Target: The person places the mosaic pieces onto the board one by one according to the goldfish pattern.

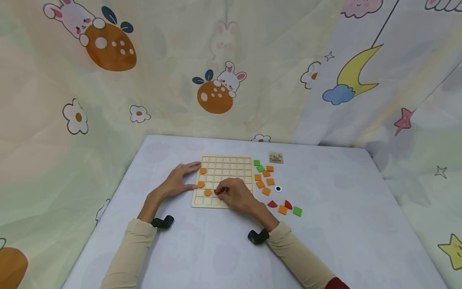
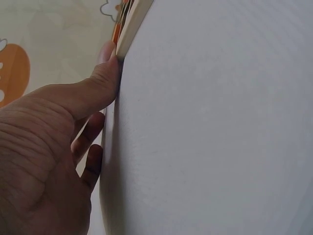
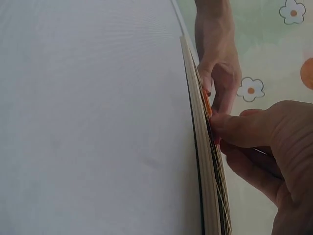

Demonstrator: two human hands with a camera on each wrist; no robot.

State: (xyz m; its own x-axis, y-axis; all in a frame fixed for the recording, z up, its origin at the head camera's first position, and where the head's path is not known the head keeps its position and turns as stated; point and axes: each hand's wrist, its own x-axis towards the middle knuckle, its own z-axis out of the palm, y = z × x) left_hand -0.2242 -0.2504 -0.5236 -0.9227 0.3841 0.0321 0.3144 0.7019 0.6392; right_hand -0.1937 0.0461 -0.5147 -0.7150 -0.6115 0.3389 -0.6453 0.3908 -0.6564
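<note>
A light wooden board (image 1: 231, 166) with a square grid lies on the table. Three round orange pieces (image 1: 208, 192) sit in its left part. At the board's left edge is my left hand (image 1: 176, 180), thumb and fingers spread and fairly straight; in the left wrist view its thumb (image 2: 95, 85) touches the board's edge. Over the lower middle of the board, my right hand (image 1: 238, 195) pinches a small red piece (image 1: 215, 192), mostly hidden by the fingertips. The right wrist view shows the right hand (image 3: 266, 142) low against the board, seen edge-on (image 3: 198, 117).
Right of the board lie several orange squares (image 1: 270, 182), green squares (image 1: 297, 211), two red quarter-round pieces (image 1: 272, 204) and a white disc with a black centre (image 1: 278, 188). A small patterned card (image 1: 276, 157) lies behind them. Printed cloth (image 1: 162, 80) hangs beyond the table.
</note>
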